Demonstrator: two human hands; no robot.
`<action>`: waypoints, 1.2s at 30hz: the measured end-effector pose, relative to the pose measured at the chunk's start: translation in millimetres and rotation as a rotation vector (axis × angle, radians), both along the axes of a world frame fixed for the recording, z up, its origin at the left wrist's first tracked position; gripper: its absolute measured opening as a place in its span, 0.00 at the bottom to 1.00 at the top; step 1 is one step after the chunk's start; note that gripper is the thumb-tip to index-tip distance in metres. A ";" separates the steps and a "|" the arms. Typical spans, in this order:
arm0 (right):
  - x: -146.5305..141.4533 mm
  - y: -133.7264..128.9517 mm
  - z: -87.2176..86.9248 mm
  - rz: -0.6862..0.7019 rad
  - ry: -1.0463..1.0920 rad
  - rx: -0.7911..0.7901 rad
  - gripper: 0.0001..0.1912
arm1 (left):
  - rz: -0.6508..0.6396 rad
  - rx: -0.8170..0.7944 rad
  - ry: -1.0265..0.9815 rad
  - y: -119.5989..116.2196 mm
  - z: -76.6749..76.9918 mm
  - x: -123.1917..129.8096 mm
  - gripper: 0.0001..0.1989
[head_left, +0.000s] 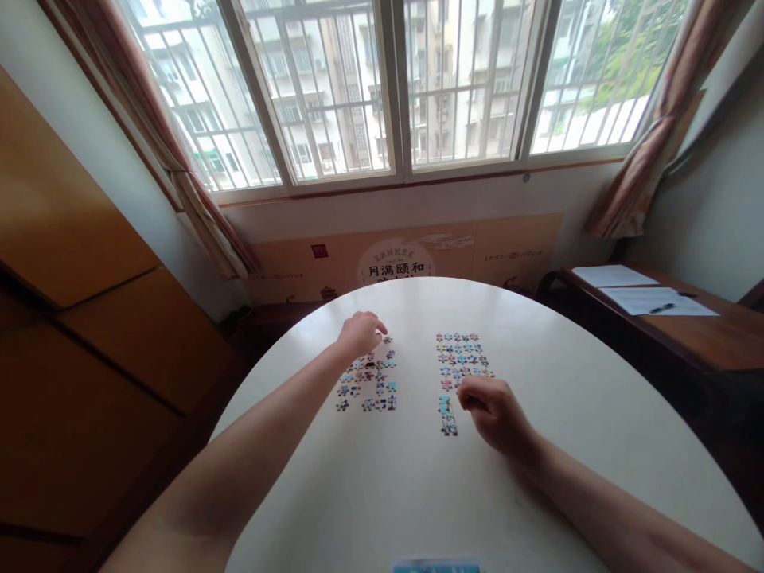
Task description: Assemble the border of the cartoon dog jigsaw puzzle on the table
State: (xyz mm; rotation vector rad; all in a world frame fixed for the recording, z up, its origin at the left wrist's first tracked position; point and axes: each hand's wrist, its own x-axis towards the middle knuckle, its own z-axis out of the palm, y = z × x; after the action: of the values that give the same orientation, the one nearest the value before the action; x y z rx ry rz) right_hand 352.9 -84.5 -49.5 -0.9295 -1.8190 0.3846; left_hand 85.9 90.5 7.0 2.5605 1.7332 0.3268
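Note:
Small jigsaw pieces lie on a white round table (411, 501) in two groups. Over the far edge of the left group of puzzle pieces (387, 387) reaches my left hand (360, 333). Its fingers are stretched out and slightly apart, close to a single puzzle piece (387, 340). My right hand (494, 407) rests with curled fingers at the near right corner of the right group of puzzle pieces (458, 348); whatever its fingertips hold is hidden. Just left of it is a short joined strip of puzzle pieces (447, 415). My left hand and forearm cover part of the left group.
At the table's near edge a blue printed item (435, 567) shows only in part. On the right, a wooden desk (731, 338) carries paper sheets (650, 302) and a dark pen (662, 308). Beyond the table stand a printed cardboard panel (340, 259) and a barred window.

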 end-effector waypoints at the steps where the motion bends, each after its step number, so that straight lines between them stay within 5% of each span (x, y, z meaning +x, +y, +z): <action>1: -0.3 0.0 0.5 0.000 0.004 0.002 0.11 | 0.004 -0.001 0.001 0.0 1.3 0.9 0.11; 11: 3.4 2.3 3.4 -0.013 0.043 -0.018 0.11 | 0.086 -0.135 -0.012 10.0 6.6 21.5 0.01; 19: 7.0 2.8 9.2 -0.036 0.080 -0.012 0.11 | 0.152 -0.304 -0.302 15.1 29.7 27.4 0.08; 24: 12.2 1.5 15.3 -0.062 0.117 0.003 0.12 | 0.104 -0.381 -0.629 -43.4 45.7 28.0 0.12; 28: 9.5 -8.2 22.9 -0.062 0.152 0.026 0.14 | 0.152 -0.692 -1.157 -127.7 34.4 32.9 0.21; 31: 2.3 -22.0 30.0 0.020 0.131 0.027 0.17 | 0.223 -0.838 -1.302 -176.9 22.2 39.6 0.25; 36: -7.9 -40.4 36.2 0.128 0.088 -0.031 0.16 | 0.184 -0.875 -1.323 -198.5 16.1 45.8 0.26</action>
State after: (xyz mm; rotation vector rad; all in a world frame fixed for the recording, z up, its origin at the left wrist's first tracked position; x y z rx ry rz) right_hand 345.0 -124.8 -13.3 -0.8072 -1.8012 0.5273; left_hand 131.8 -108.0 23.0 1.0420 1.1065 0.7807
